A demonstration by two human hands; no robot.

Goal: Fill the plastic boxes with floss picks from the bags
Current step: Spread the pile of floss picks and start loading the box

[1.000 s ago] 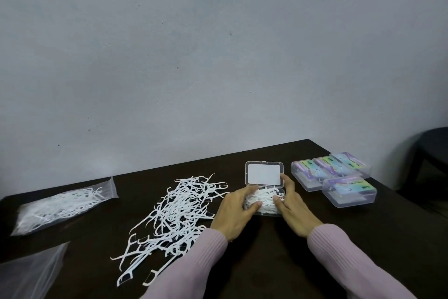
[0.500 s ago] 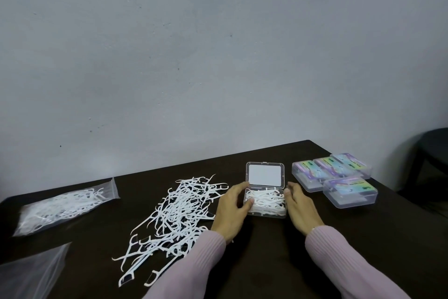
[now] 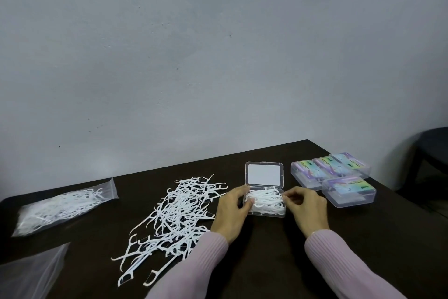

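Near the table's (image 3: 266, 262) far edge, the left hand (image 3: 230, 211) grips the open box (image 3: 265, 212) of floss picks (image 3: 265, 198). The right hand (image 3: 306, 209) curls beside it; whether its fingers pinch anything, I cannot tell.

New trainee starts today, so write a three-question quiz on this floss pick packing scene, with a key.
1. True or false: the lid of the clear plastic box between the hands is open.
2. How many closed clear boxes with colourful labels lie to its right: A two, B four, C six?
3. Fill in: the loose pile of white floss picks lies beside the ____ hand.

Key: 1 true; 2 B; 3 left. The right hand has its fingers curled at the box's right edge.
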